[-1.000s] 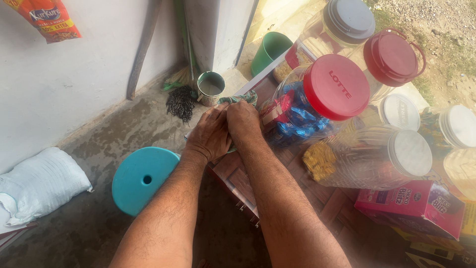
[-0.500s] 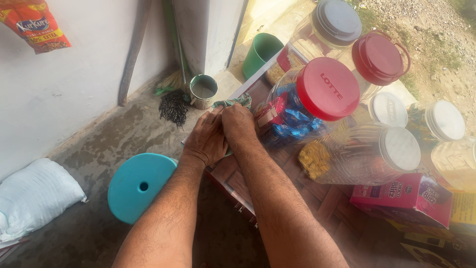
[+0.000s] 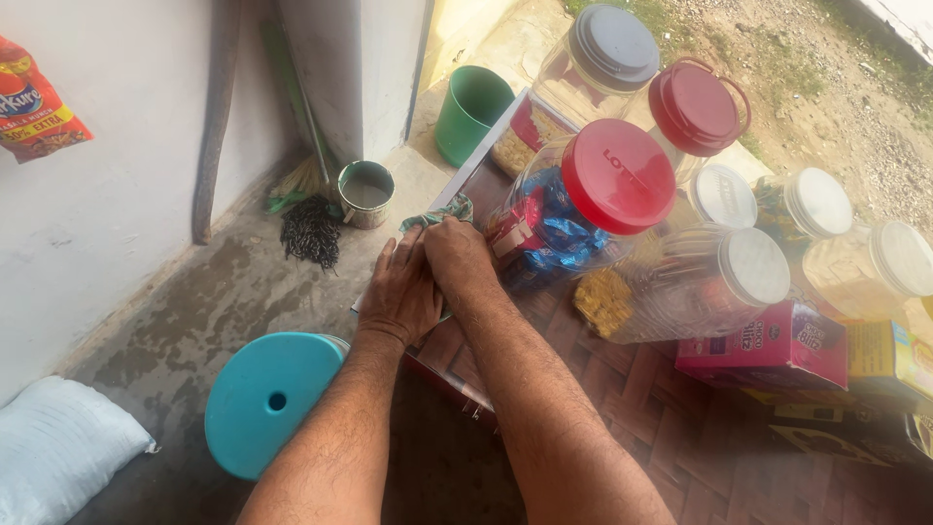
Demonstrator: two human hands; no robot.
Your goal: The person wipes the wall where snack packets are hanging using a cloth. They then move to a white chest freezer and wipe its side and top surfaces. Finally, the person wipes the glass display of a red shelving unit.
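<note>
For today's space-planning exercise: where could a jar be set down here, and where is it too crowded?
Free: bare counter between the right forearm and the pink box; concrete floor between white wall, black brush and blue stool. Crowded: the jars behind, around the red-lidded jar.

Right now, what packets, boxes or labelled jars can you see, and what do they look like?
Snack packet: hangs on the white wall, far left; orange and red.
Pink box: lies right of the hands, flat; pink and white.
Yellow box: right edge, beside the pink box.
Sweet jar: beside the right hand; clear, red lid, blue and red wrappers inside.
</note>
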